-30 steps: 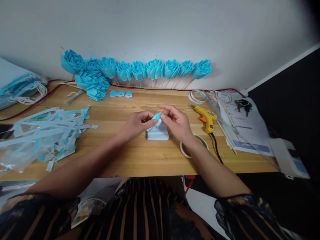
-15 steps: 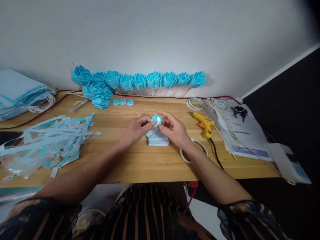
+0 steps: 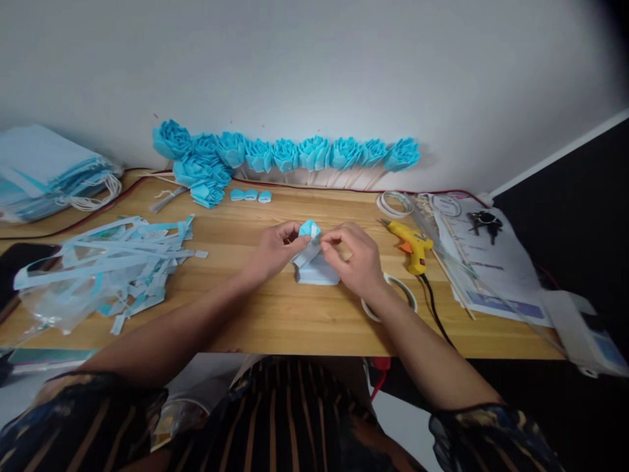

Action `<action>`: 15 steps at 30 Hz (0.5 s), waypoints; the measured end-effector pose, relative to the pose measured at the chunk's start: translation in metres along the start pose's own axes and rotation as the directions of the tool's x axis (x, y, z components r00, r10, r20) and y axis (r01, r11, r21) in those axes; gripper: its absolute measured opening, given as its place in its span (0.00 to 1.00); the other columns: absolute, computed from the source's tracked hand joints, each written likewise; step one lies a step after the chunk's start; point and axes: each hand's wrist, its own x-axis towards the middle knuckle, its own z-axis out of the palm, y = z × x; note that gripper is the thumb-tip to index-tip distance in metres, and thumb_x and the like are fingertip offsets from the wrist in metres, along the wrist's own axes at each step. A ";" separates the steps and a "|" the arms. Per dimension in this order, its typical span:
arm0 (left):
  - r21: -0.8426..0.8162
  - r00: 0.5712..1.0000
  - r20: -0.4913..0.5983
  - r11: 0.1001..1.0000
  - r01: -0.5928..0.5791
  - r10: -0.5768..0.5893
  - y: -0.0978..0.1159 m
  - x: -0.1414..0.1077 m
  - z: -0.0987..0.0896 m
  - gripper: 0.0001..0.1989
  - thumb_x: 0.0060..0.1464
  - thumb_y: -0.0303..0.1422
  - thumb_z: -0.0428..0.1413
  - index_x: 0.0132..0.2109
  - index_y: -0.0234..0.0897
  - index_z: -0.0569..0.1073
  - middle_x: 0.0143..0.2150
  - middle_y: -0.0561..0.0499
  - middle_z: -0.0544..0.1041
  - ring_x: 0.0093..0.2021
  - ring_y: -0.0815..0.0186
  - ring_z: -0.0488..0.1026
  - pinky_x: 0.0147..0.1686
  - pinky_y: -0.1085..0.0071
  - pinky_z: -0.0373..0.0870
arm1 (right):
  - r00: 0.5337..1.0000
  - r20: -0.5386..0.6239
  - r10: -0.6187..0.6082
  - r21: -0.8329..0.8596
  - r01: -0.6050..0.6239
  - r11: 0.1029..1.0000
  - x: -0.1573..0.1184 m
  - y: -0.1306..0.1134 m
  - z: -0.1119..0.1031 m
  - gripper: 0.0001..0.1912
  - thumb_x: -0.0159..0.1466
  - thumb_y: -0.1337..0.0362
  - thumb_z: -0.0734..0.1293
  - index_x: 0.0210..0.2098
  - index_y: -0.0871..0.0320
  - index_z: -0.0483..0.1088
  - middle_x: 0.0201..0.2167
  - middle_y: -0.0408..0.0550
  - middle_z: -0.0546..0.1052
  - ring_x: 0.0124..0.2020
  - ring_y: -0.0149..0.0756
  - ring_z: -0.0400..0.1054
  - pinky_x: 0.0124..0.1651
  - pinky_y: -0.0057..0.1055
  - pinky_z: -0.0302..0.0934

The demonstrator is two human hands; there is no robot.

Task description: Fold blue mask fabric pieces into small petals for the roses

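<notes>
A small folded blue petal (image 3: 310, 228) with a white strip on its face is pinched between the thumb and fingers of my left hand (image 3: 281, 247). Just right of it, my right hand (image 3: 354, 255) is closed with thumb and fingertip together by the petal's edge; whatever they hold is too small to make out. Below both hands lies a stack of pale blue-white pieces (image 3: 317, 272), its right end partly covered by my right hand. Further back on the table sit several folded blue petals (image 3: 250, 195) in a short row.
Blue fabric flowers (image 3: 314, 153) on sticks lean along the wall. Cut strips (image 3: 147, 259) pile up at left, near a phone (image 3: 17, 272). On the right are a yellow glue gun (image 3: 413, 244), tape rolls (image 3: 394, 204), papers (image 3: 501, 275) and keys (image 3: 485, 223).
My right hand has drawn back to the right from the petal, its fingers now pinched. My left hand keeps hold of the petal. The whole view has shifted slightly.
</notes>
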 end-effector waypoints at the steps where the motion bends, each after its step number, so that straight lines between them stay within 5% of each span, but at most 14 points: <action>1: 0.005 1.000 0.004 1.000 -0.008 0.008 0.000 0.000 0.000 0.12 0.48 0.40 0.60 0.29 0.36 0.70 0.24 0.57 0.65 0.25 0.72 0.60 0.26 0.74 0.56 | 1.000 0.015 -0.022 -0.025 0.022 0.999 0.000 -0.001 0.000 0.04 0.66 0.68 0.65 0.35 0.55 0.71 0.30 0.45 0.76 0.35 0.37 0.70 0.40 0.35 0.63; 10: 0.007 0.998 0.066 1.000 -0.018 0.017 -0.002 -0.001 -0.001 0.12 0.50 0.41 0.60 0.31 0.35 0.73 0.25 0.55 0.68 0.26 0.72 0.62 0.28 0.73 0.59 | 0.995 0.051 0.090 -0.045 -0.088 0.995 0.000 0.002 0.004 0.01 0.64 0.64 0.66 0.36 0.54 0.71 0.32 0.46 0.78 0.35 0.38 0.71 0.42 0.37 0.63; 15: 0.028 0.996 0.080 0.999 -0.040 0.038 -0.001 -0.001 0.001 0.12 0.51 0.40 0.59 0.30 0.35 0.73 0.25 0.55 0.68 0.26 0.72 0.62 0.27 0.74 0.58 | 0.931 0.070 0.359 0.313 -0.362 0.878 0.001 0.003 0.003 0.10 0.62 0.61 0.68 0.44 0.54 0.70 0.38 0.45 0.78 0.38 0.35 0.72 0.42 0.34 0.67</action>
